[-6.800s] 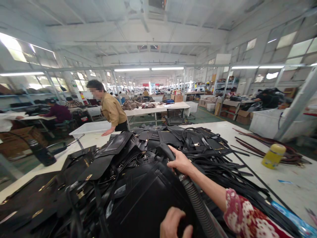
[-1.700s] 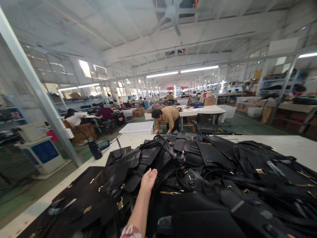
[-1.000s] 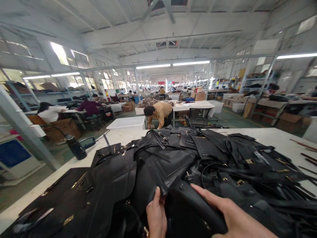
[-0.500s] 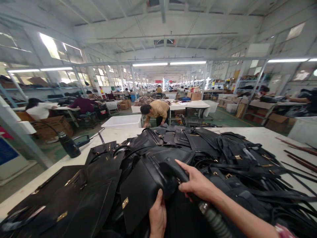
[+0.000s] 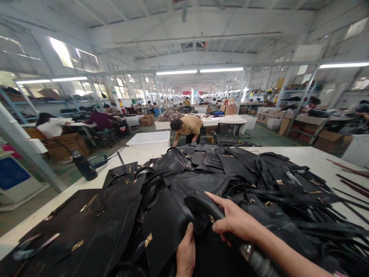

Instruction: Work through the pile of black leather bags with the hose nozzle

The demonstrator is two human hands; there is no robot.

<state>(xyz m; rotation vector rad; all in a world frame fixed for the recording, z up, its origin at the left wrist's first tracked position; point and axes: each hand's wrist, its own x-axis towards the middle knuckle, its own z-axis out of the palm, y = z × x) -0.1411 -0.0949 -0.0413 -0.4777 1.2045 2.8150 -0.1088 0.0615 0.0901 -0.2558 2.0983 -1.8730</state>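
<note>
My right hand (image 5: 232,219) is wrapped round a black curved hose nozzle (image 5: 198,202), its index finger stretched along the top. A metal collar and a grey ribbed hose (image 5: 261,263) trail from its lower end. The nozzle's head lies over a black handbag (image 5: 164,225) with a gold clasp plate on its flap; whether they touch is unclear. My left hand (image 5: 186,250) grips the bag's near edge, thumb on top and fingers hidden beneath.
More black bags (image 5: 95,227) with gold fittings are heaped across the white table (image 5: 313,154). Loose black straps (image 5: 317,219) tangle at the right. A dark power tool (image 5: 83,165) is at the left edge. Beyond the table, a co-worker (image 5: 190,127) bends beside a white bin (image 5: 148,139).
The nozzle's head has shifted slightly over the bag. Both hands keep their grips. The view has moved a little, and the co-worker's arms have changed position.
</note>
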